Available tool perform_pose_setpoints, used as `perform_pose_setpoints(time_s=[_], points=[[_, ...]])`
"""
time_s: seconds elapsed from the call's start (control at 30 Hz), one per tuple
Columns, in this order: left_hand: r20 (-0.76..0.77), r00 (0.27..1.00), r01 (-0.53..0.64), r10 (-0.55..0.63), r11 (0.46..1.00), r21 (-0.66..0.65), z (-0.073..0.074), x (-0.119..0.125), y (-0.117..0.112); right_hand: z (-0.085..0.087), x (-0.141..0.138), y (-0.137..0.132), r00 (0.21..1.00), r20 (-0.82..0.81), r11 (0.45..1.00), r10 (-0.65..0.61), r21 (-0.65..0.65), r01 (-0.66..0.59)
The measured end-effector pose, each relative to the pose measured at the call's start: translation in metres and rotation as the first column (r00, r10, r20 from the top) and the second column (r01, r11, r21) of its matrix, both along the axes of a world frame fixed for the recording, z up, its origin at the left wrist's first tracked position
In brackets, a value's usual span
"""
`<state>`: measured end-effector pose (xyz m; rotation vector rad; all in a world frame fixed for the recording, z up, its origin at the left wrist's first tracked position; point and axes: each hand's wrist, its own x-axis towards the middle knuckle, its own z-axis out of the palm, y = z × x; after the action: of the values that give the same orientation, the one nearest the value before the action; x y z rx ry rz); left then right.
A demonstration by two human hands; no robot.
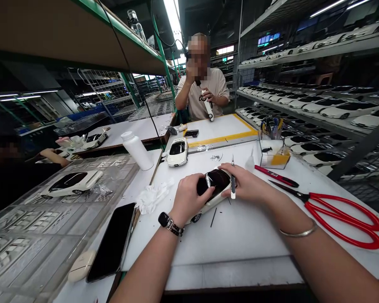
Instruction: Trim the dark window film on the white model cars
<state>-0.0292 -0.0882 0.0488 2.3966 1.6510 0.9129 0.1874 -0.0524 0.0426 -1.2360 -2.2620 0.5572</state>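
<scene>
My left hand (188, 200), with a watch on its wrist, grips a white model car (213, 206) with a dark glossy roof, lying tilted on the white bench top (208, 244). My right hand (241, 179) rests against the car's roof and holds a slim craft knife (233, 183) upright, its blade pointing away from me. The car's far side is hidden by my hands. A crumpled white tissue (153, 195) lies to the left of my left hand.
Red-handled scissors (337, 219) and a red tool (276, 176) lie right. Ahead stand a second model car (177, 152), a white bottle (136, 150) and an acrylic tool holder (273, 151). A phone (112, 242) lies left beside a clear tray (34, 223). A seated co-worker (202, 84) faces me.
</scene>
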Motion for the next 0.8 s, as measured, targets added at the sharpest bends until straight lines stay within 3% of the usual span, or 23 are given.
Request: perform_pose_setpoints(time_s=[0.17, 0.23, 0.43, 0.67, 0.8], points=[[0.003, 1.000, -0.004, 0.004, 1.000, -0.014, 0.0011, 0.0003, -0.0003, 0.0008, 0.0027, 0.0030, 0.970, 0.008, 0.970, -0.242, 0.012, 0.242], [0.000, 1.000, 0.000, 0.000, 1.000, -0.013, 0.0016, 0.0003, -0.0006, 0.0018, 0.0008, 0.0015, 0.958, 0.053, 0.959, -0.282, -0.005, 0.283], [0.005, 1.000, 0.015, -0.015, 1.000, -0.012, 0.0021, -0.0005, -0.0006, 0.0038, -0.0033, -0.0014, 0.974, -0.061, 0.969, -0.220, 0.104, 0.225], [0.004, 1.000, 0.027, -0.027, 0.999, -0.021, 0.0034, -0.0002, -0.0002, -0.0001, -0.0018, 0.0022, 0.971, -0.045, 0.972, -0.235, -0.028, 0.234], [0.009, 0.999, 0.031, -0.031, 0.999, -0.021, 0.0035, -0.0004, -0.0007, 0.0035, -0.0006, 0.0003, 0.976, -0.019, 0.975, -0.219, 0.042, 0.219]])
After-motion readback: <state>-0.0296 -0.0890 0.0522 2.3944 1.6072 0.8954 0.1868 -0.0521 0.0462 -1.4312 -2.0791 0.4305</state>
